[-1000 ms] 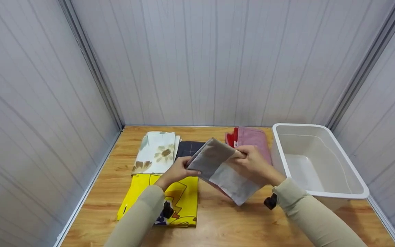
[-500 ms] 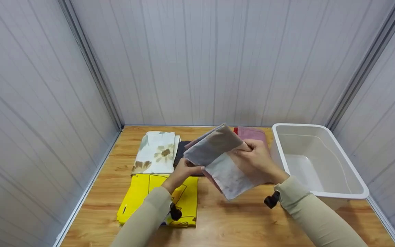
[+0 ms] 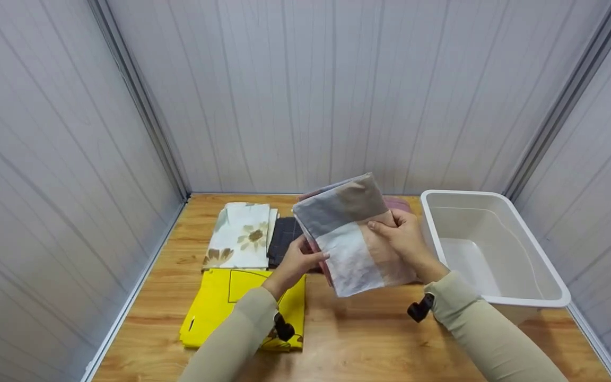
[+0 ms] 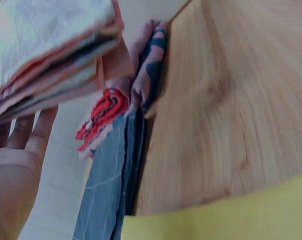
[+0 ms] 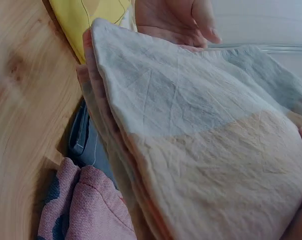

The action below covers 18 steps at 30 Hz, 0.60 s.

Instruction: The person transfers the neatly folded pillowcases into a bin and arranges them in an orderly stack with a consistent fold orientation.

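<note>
Grey-and-peach, one cloth (image 3: 353,237) is slanting far-left to near-right lengthwise; left hand (image 3: 296,263) and right hand (image 3: 405,237) are pinching it. Four other cloths (image 3: 244,233) are lying below.

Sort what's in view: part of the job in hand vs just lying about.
In the job: folded color-block cloth, held by right hand, left hand at its edge
Likely just lying about: yellow cloth, floral cloth, dark checked cloth, pink patterned cloth, white bin

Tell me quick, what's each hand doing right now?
Left hand: holding the folded checked cloth by its left edge, thumb in front.
Right hand: holding the same cloth by its right side, thumb on its front.
</note>
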Available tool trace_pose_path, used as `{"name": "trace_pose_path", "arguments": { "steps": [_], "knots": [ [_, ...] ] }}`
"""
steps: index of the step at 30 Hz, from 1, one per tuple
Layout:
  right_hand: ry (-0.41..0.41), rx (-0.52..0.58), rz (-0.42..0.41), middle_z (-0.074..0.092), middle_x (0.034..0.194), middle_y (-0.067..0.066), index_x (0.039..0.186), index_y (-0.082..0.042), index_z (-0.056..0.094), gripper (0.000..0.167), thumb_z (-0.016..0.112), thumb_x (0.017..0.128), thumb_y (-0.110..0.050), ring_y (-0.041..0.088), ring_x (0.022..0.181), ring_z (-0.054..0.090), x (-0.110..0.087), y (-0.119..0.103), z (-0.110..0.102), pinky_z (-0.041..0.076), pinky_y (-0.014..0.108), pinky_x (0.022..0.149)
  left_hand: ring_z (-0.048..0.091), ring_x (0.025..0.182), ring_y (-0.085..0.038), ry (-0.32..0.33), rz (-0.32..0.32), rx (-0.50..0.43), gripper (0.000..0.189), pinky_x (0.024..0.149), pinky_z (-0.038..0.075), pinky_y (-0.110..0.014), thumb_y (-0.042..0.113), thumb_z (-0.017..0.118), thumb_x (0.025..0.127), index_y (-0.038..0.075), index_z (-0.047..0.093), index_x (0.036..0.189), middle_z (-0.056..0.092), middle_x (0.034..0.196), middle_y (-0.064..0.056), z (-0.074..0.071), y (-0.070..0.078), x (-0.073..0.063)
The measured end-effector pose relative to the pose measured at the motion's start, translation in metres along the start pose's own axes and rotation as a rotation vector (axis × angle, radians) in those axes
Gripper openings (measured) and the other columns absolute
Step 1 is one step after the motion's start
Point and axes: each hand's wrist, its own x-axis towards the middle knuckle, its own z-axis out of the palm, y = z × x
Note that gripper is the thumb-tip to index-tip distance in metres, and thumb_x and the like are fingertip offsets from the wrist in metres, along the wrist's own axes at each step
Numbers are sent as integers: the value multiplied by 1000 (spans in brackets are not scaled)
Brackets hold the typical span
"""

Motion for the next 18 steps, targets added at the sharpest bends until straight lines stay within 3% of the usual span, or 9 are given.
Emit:
{"name": "trace_pose_path", "arguments": {
  "steps": [6,13,15,18],
  "knots": [
    [56,-36,22,66,73,-10,81,-4,70,20,88,90,-5,3,69,58,0,-1,-1,49,19,62,73,98,-18,56,24,9,63,83,66,-33,-1,78,93,-2,49,150,75,115,-7,8,7,4],
    [46,-114,27,50,71,-7,70,-14,48,43,85,92,-8,8,71,50,2,-6,-6,40,22,60,74,99,-18,64,71,98,64,83,65,-31,-3,79,93,-1,50,150,77,121,-15,10,21,9],
    [24,-164,16,52,73,-6,71,-12,48,42,84,94,-11,9,73,52,3,-9,-8,41,22,61,73,100,-17,63,79,126,63,86,64,-30,-3,79,93,-2,51,150,76,121,-17,10,25,11],
    [-24,-247,1,62,82,-2,83,-6,61,26,80,98,-17,9,74,58,4,-14,-13,48,21,63,72,102,-17,57,91,178,62,90,62,-29,-2,79,93,-3,52,150,75,124,-20,10,34,13]
  ]
}}
